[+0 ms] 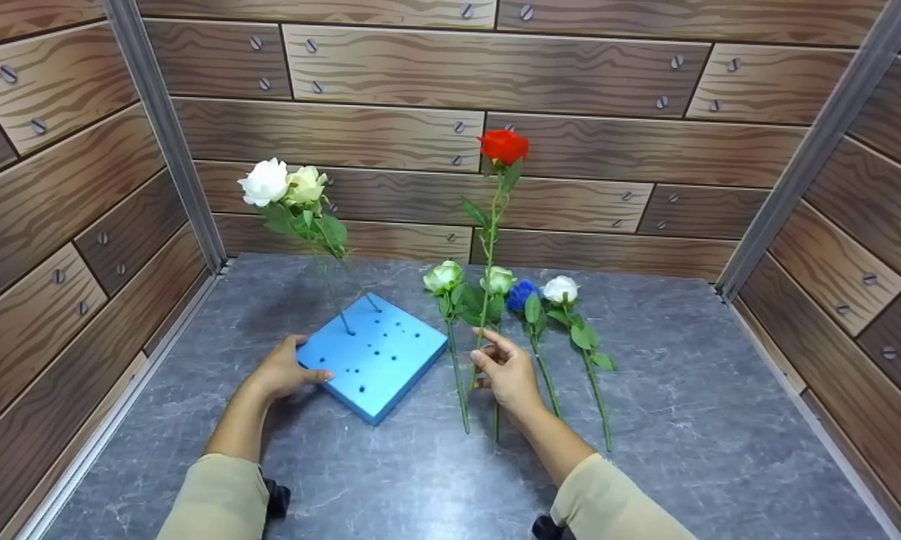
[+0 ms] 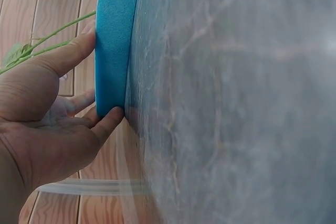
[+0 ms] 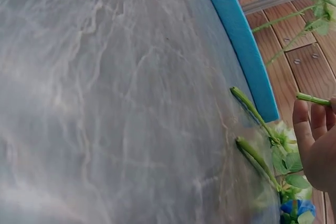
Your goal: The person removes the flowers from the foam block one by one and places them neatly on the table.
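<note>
My right hand [image 1: 506,373] pinches the lower stem of a red artificial rose [image 1: 504,147], which stands nearly upright above the table. In the right wrist view the cut stem end [image 3: 312,98] pokes out past the fingers. My left hand [image 1: 289,369] grips the left corner of a blue foam block [image 1: 375,367] dotted with small holes, its thumb on top; the left wrist view shows the fingers [image 2: 109,125] at the block's lower edge. Two roses, one white [image 1: 265,182] and one pale yellow-green [image 1: 305,185], stand in holes at the block's back.
Lying to the right of the block are two pale green roses, one on the left [image 1: 442,277] and one beside it [image 1: 498,280], then a blue rose [image 1: 523,295] and a white rose [image 1: 560,289]. Wood-patterned walls [image 1: 495,67] enclose the grey marbled table [image 1: 690,390].
</note>
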Available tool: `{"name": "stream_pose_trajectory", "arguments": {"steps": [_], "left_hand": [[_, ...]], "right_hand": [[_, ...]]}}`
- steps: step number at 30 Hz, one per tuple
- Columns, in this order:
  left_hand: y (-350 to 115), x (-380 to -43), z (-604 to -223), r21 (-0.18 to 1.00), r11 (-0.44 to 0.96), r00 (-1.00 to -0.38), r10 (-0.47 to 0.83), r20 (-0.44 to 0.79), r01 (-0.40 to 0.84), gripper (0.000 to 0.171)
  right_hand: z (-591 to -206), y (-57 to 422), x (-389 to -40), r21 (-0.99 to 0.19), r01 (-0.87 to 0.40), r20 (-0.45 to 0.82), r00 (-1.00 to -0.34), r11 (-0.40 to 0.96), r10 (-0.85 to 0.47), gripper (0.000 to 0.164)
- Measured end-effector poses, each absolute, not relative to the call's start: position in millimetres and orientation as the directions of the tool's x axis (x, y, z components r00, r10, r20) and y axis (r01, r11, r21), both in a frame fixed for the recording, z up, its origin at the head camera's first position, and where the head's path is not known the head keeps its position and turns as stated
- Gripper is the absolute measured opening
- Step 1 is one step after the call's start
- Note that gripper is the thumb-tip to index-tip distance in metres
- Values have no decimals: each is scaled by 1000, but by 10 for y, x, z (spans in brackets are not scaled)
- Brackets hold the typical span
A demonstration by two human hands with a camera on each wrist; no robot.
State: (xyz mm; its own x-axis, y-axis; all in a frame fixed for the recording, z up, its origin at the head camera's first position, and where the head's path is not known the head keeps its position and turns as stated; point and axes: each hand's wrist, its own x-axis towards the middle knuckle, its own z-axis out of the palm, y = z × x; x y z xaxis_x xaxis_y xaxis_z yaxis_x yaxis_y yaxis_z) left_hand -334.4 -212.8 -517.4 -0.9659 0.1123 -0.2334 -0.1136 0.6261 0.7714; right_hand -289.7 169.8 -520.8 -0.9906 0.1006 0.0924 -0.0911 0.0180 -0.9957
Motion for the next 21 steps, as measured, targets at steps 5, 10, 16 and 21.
{"name": "stream_pose_trajectory", "arguments": {"steps": [5, 10, 16, 21], "left_hand": [[-2123, -3344, -5163, 778, 618, -965, 115, -234, -115, 106], [-2135, -3337, -5151, 770, 629, -966, 114, -232, -110, 105], [-2143, -3331, -5148, 761, 642, -967, 120, -226, -98, 104], [-2134, -3335, -5152, 763, 640, -967, 124, -222, -92, 104]], "right_hand": [[-5184, 1786, -2868, -995, -96, 100, -989, 41, 112, 44], [-5185, 1862, -2824, -993, -93, 102, -987, 75, 122, 44], [-5180, 1941, -2766, -994, -84, 94, -987, 76, 130, 43], [-5149, 2025, -2716, -994, -82, 92, -986, 72, 141, 43]]}}
